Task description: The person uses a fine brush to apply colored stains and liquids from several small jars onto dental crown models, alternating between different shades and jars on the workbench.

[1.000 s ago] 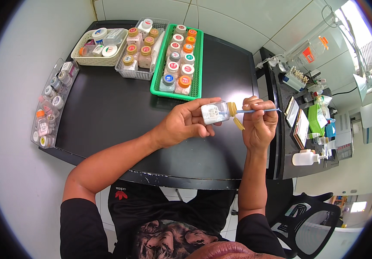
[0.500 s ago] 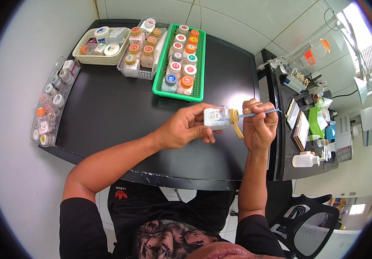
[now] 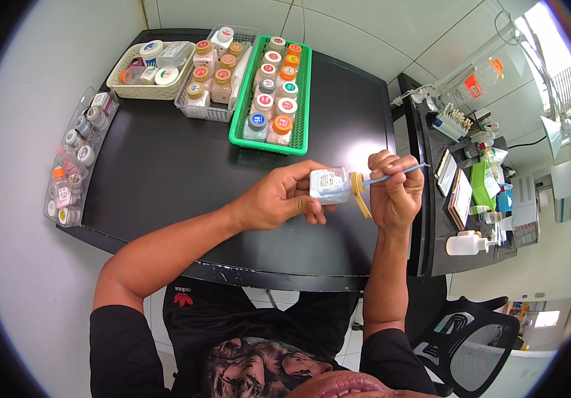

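Black table (image 3: 166, 172), left hand (image 3: 279, 199) gripping small jar (image 3: 330, 186), right hand (image 3: 395, 192) pinching blue stick (image 3: 398, 174)

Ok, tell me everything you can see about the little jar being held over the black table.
The small jar looks like clear plastic with a white label and pale contents. It lies on its side above the black table, mouth toward the right hand, gripped by the left hand. Its yellow lid is off at the mouth, and a thin blue-handled tool points into it.

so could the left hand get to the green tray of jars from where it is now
Probably yes: the green tray lies just beyond the left hand with bare tabletop between. But that hand is full, gripping a small clear jar, so it could not pick anything up.
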Demonstrator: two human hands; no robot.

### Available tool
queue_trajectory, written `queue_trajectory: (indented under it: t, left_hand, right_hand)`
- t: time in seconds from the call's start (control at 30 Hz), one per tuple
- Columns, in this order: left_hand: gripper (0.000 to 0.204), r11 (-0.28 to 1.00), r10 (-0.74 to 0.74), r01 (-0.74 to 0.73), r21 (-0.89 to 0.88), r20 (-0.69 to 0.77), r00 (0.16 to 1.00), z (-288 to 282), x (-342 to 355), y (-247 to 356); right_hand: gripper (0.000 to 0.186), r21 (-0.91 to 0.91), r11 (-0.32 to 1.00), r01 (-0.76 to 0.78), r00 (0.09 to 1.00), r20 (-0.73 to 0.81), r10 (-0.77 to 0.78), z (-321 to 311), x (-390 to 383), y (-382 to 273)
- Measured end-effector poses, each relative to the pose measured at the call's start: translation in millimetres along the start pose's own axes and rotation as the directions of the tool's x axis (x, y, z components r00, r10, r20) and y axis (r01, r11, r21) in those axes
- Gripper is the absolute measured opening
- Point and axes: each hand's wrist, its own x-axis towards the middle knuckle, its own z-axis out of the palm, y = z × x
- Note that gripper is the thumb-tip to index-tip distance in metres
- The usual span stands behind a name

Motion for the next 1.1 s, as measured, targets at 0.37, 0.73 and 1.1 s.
queue_trajectory:
  t: [0.37, 0.73, 1.1]
  left_hand:
    - [0.052, 0.997, 0.064, -0.065, -0.037, -0.032, 0.997, 1, 1, 4]
    - [0.056, 0.995, 0.096, -0.095, 0.013, -0.041, 0.995, 5, 1, 7]
    - [0.069, 0.994, 0.095, -0.092, 0.060, -0.060, 0.994, 3, 2, 4]
  right_hand:
    - [0.023, -0.117, 0.992, 0.041, 0.993, -0.105, -0.053, 9, 0, 1]
    - [0.023, -0.106, 0.994, 0.016, 0.995, -0.095, -0.026, 8, -2, 3]
    - [0.023, -0.052, 0.999, 0.006, 1.000, -0.029, -0.007, 5, 0, 0]
